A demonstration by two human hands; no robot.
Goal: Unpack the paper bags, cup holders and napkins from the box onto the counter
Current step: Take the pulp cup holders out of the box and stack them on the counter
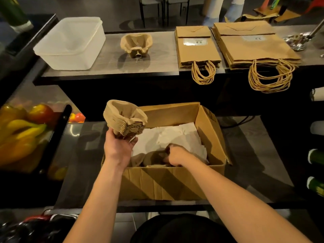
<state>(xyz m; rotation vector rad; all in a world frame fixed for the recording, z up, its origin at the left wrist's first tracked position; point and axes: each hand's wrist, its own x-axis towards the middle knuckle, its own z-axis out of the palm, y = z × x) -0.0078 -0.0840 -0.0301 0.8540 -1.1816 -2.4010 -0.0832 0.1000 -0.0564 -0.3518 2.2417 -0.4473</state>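
Left hand (119, 146) raised, gripping cup holder stack (125, 119) | right hand (175, 154) low in box (175, 181), clutching cup holder (154, 157)

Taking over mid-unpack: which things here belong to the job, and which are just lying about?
Job: box; cup holder stack in left hand; right hand in box; napkins; cup holder and paper bags on counter.
Lying about: plastic tub; peppers.

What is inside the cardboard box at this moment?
Inside the cardboard box: white napkins across the bottom and more brown cup holders at the near side, which the right hand grips. Anything beneath the napkins is covered.
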